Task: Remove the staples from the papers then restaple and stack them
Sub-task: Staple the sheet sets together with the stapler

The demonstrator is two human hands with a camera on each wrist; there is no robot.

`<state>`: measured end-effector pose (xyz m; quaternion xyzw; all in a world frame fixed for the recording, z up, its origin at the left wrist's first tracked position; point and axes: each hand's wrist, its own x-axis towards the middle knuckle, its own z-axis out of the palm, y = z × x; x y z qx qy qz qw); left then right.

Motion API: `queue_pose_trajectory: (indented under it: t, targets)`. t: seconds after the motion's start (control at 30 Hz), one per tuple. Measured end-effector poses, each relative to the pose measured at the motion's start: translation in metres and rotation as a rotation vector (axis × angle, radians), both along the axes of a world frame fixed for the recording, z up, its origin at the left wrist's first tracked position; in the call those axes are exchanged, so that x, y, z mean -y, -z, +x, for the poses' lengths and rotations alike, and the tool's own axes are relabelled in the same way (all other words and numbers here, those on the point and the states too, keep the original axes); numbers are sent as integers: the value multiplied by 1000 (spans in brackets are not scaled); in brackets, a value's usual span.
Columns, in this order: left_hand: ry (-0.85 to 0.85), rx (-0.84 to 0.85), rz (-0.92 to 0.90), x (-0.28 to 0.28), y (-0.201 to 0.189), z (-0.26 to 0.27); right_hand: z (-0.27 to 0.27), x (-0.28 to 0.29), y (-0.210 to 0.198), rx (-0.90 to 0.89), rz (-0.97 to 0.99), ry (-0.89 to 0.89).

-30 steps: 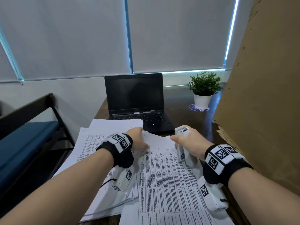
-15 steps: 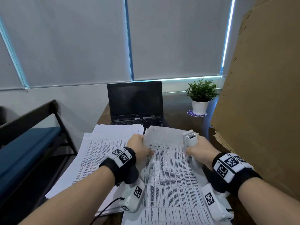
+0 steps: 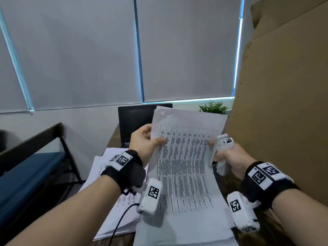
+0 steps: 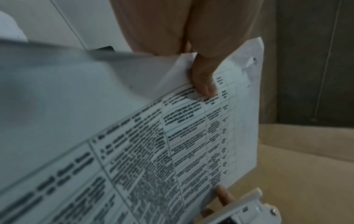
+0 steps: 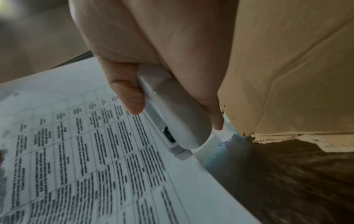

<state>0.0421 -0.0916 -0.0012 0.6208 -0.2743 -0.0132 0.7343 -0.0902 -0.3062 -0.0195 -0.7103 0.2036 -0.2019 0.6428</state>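
Paper sheets (image 3: 184, 157): thin, white, printed with a black table grid; held up above the surface, lower end curving down; top corner pocked with small holes
Left hand (image 3: 143, 144): grip closed on the sheets' left edge, thumb on the printed face
Right hand (image 3: 229, 155): grip wrapped round a smooth white plastic stapler (image 3: 221, 148), fingertip touching the sheets' right edge
Stack (image 3: 110, 178): flat printed paper on the wooden surface (image 5: 287, 174)
Cardboard (image 3: 284, 103): brown, creased, upright at right

white papers (image 3: 186, 157) with black table print; white stapler (image 3: 221, 146)
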Motion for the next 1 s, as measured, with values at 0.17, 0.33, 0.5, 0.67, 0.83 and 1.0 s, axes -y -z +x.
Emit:
queue_pose_trajectory:
  t: [0.17, 0.33, 0.5, 0.67, 0.83, 1.0]
  targets:
    - [-57, 79, -155, -4, -52, -16, -12, -18, -49, 162, -47, 23]
    - [-243, 202, -146, 0, -70, -32, -18, -52, -70, 226, -180, 68]
    - [-319, 69, 68, 0, -15, -35, -25, -61, -41, 80, -161, 37]
    - [-268, 29, 117, 0, -1, -30, -31, -52, -28, 94, -138, 56]
    - [-318, 121, 113, 8, -15, -35, -30, -52, -40, 137, -210, -38]
    - [-231, 105, 145, 15, -15, -33, -19, -49, -39, 94, -254, -25]
